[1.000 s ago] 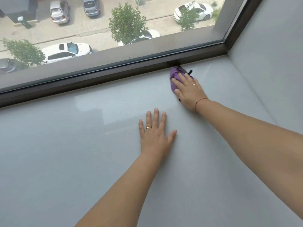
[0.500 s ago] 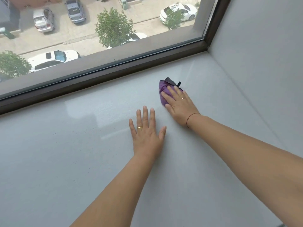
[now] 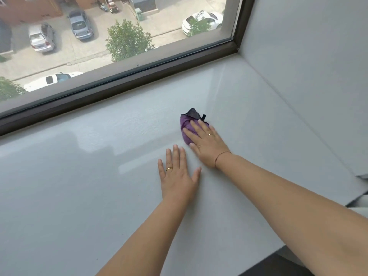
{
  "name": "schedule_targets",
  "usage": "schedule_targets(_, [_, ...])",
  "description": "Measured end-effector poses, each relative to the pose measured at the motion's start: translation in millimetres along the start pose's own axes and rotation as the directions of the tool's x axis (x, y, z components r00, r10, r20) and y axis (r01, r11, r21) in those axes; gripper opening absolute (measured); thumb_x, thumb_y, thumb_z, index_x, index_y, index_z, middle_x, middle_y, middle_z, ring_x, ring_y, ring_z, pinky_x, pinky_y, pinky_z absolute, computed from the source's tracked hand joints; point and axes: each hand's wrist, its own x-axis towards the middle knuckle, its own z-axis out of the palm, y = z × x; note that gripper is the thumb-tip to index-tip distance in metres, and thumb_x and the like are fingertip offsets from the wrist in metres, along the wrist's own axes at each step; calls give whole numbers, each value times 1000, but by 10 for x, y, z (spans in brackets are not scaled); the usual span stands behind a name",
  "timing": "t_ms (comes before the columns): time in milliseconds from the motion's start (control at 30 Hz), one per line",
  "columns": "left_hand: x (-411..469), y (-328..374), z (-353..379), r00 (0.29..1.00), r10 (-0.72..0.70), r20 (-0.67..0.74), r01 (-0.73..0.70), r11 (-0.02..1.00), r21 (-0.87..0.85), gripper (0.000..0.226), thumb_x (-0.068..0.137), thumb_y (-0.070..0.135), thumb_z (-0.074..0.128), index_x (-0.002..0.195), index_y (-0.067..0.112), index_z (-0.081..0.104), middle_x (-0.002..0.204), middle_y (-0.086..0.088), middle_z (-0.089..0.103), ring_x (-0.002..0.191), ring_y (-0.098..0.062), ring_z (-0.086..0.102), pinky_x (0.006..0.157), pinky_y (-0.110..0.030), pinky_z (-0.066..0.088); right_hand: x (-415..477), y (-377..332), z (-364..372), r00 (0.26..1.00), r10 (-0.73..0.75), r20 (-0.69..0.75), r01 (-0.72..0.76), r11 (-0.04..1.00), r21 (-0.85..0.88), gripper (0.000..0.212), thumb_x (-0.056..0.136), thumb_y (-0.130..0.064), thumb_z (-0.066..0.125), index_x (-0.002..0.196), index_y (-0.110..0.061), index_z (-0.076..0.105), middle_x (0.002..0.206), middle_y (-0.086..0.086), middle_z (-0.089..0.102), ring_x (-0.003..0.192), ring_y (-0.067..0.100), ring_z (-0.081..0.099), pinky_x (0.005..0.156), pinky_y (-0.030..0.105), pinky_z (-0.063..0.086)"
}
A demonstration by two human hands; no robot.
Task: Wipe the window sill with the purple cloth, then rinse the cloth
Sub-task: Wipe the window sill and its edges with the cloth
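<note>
A bunched purple cloth (image 3: 186,125) lies on the wide grey window sill (image 3: 79,176), a little way in from the dark window frame. My right hand (image 3: 205,143) presses flat on top of the cloth with straight, spread fingers; most of the cloth is hidden under it. My left hand (image 3: 178,176) rests flat on the sill just left of and nearer than the right hand, fingers straight, holding nothing. A damp streaked patch shows on the sill left of the cloth.
The dark window frame (image 3: 119,86) runs along the far edge of the sill. A grey side wall (image 3: 308,66) closes the sill on the right. The sill's near edge (image 3: 278,250) shows at the lower right.
My right hand has drawn the cloth back from the window frame toward me, stopping close to my left hand. My left hand has stayed flat on the sill.
</note>
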Motion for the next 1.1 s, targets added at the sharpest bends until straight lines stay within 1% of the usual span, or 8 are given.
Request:
schedule_targets(100, [-145,-38,27,999,29,21,-29,1000,1,75,94,58,16,149,18,-16,157,2,-22,144,-18,-23,114,-43,-18,-230,567,-68,973,228,-47,-227,973,33,53,101,-37,23,151,-31,7,160,-2,-5,147,19,-7,119,38,-3])
schedule_targets(267, [-378,-132,80,1000,19,-2,-19,1000,-10,76,94,57,17,147,16,-20,156,1,-26,143,-18,-25,113,-41,-19,-461,736,-61,778,626,-40,-613,772,170,54,101,-35,23,152,-27,8,161,2,-4,147,24,-6,119,42,-2])
schedule_targets(333, [-456,-141,108,1000,1,-13,-1,1000,-23,74,96,52,19,148,15,-19,157,0,-23,144,-18,-23,115,-40,-16,-474,339,45,809,583,-71,-568,807,162,55,100,-36,24,151,-27,7,160,3,-4,147,26,-8,119,42,-4])
schedule_targets(433, [-538,-112,138,999,-2,-38,1,1000,-22,70,97,46,20,148,14,-16,157,-1,-21,144,-18,-21,116,-41,-15,-594,-266,235,959,268,-91,-262,962,80,55,100,-36,25,151,-28,6,160,1,-6,147,24,-10,117,41,-8])
schedule_targets(533, [-638,-79,167,999,26,-31,-26,1000,-10,69,97,48,19,149,15,-15,158,0,-21,145,-19,-20,115,-41,-16,-808,-209,266,997,65,-29,-65,997,30,53,100,-37,23,150,-33,5,160,-4,-7,147,18,-11,117,37,-10])
schedule_targets(800, [-737,-171,219,997,68,-29,-68,998,3,66,98,47,15,149,18,-16,157,1,-23,144,-19,-23,114,-42,-18,-1231,570,133,834,551,-30,-545,831,116,53,101,-35,22,151,-27,6,160,2,-6,147,23,-9,119,40,-5])
schedule_targets(1033, [-843,22,288,997,50,-67,-51,998,-21,64,99,45,14,149,17,-12,158,0,-19,145,-19,-20,114,-41,-18,-1635,-264,471,996,81,-45,-81,997,-3,55,101,-37,20,150,-31,-1,160,-2,-11,146,19,-17,114,35,-18])
schedule_targets(1100, [-894,26,298,997,58,-51,-59,998,-17,66,98,48,16,150,17,-11,158,1,-18,145,-19,-19,115,-41,-16,-1742,45,437,992,108,-58,-111,993,-37,54,101,-37,19,150,-33,-1,159,-3,-12,146,17,-15,115,34,-16])
